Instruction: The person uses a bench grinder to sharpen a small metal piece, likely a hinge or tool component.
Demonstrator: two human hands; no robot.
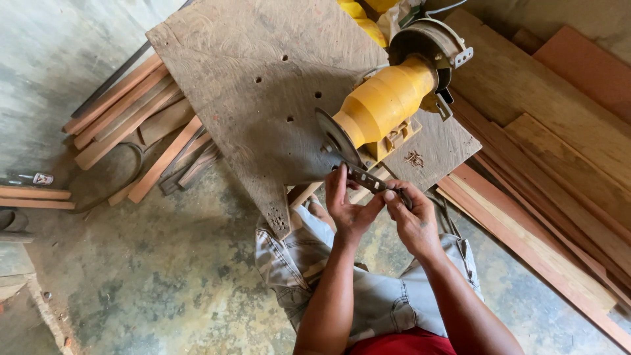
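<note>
Head view: both hands hold a flat slotted metal blade (369, 180) against the grinding disc (335, 139) of a yellow bench grinder (386, 100). The left hand (348, 207) pinches the blade's near edge, thumb and fingers closed on it just below the disc. The right hand (413, 218) clasps the blade's outer end, fingers curled over it. The blade lies slanted, its upper end touching or just beside the disc's lower rim; contact itself is too small to tell.

The grinder sits on a worn wooden board (263, 85) drilled with holes, the disc overhanging the board's front edge. Left of the board lie stacked timber strips (125, 112); right of it, long planks (559, 171) rest on the concrete floor (164, 276).

The blade looks thin, stiff and light, probably sharp along one edge and likely to warm at the disc. It seems best held as here, by its flat faces at both ends, fingers well back from the disc.
</note>
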